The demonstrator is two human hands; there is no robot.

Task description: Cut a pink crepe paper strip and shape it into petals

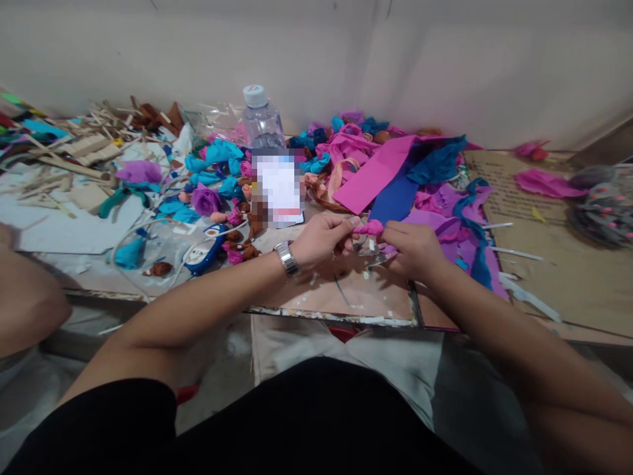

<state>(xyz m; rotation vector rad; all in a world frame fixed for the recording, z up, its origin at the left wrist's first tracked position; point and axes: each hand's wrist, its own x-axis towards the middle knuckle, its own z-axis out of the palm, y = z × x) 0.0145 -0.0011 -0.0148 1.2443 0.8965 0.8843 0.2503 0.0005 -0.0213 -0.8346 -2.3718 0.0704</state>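
Observation:
Both my hands meet over the front of a low board (pixel 346 297). My left hand (pixel 324 239), with a metal watch on its wrist, is closed and pinches one end of a small pink rolled paper piece (pixel 370 227). My right hand (pixel 415 249) is closed on the other end of that same piece. Just behind the hands lie sheets of pink paper (pixel 376 175), blue paper (pixel 395 198) and purple paper (pixel 445 224).
A plastic water bottle (pixel 262 122) stands at the back by the wall. Paper flowers, scraps and a purple paper rose (pixel 205 199) cover the left part, with wooden sticks (pixel 74 155) beyond. A blue glue gun (pixel 208 247) lies left of my hands. Cardboard (pixel 544 264) lies to the right.

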